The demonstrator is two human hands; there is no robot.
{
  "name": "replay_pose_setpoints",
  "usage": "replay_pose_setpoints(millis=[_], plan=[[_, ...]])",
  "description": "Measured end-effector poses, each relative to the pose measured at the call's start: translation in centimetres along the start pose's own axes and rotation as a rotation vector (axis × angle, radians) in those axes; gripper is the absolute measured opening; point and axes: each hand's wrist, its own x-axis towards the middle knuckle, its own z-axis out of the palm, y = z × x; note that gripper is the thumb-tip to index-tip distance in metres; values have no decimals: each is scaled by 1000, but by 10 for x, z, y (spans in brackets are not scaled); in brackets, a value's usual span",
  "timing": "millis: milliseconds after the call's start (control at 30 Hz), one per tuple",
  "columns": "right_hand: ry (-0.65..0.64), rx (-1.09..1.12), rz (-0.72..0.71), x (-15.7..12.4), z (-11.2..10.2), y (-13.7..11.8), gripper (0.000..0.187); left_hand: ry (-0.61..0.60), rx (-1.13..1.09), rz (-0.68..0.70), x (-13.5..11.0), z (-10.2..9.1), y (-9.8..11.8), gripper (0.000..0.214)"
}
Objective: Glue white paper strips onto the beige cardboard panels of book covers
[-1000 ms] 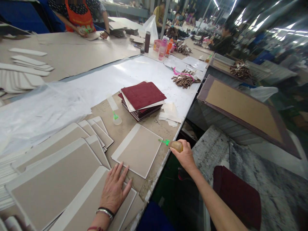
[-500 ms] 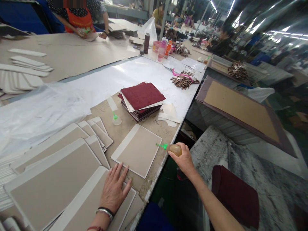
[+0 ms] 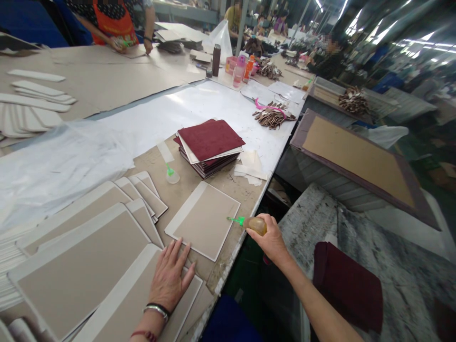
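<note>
My right hand (image 3: 269,237) is wrapped round a squeeze glue bottle (image 3: 257,226) with amber liquid and a green nozzle. The nozzle tip points left, at the right edge of a beige panel (image 3: 206,223) with a pale strip along one side. Fingers spread, my left hand (image 3: 171,275) lies flat, its fingertips at the near edge of that panel and its palm over another beige panel (image 3: 121,294). Several similar panels (image 3: 81,266) overlap to the left. Beyond the panel stand a second squeeze bottle (image 3: 172,175) and a stack of maroon covers (image 3: 212,142).
White fabric scraps (image 3: 251,168) lie right of the stack. Farther back are a bundle of brown strips (image 3: 273,115) and drink bottles (image 3: 239,71). A co-worker in an orange apron (image 3: 114,23) works across the table. Maroon cloth (image 3: 347,285) rests on a lower surface at right.
My right hand has moved the glue bottle slightly left and down along the panel's right edge. My left hand stays in place.
</note>
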Motion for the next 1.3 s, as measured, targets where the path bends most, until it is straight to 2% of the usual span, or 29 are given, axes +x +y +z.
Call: replay_pose_setpoints(millis=[433, 667, 767, 967, 1100, 1200, 1300], plan=[[-189, 62, 7, -51, 0, -25, 30, -52, -10, -21, -2, -2, 1, 47], [-251, 83, -22, -53, 1, -27, 29, -56, -22, -37, -3, -2, 2, 48], [-194, 50, -39, -40, 1, -17, 30, -61, -23, -37, -2, -2, 2, 48], [53, -8, -21, 0, 7, 9, 37, -75, -14, -41, -2, -2, 2, 48], [185, -24, 36, 14, 11, 15, 40, -75, -8, -38, -2, -2, 2, 48], [179, -24, 35, 9, 10, 13, 40, -65, -9, -33, -3, -3, 2, 49], [105, -11, -3, -6, 9, 8, 38, -50, -12, -36, -3, -3, 2, 48]])
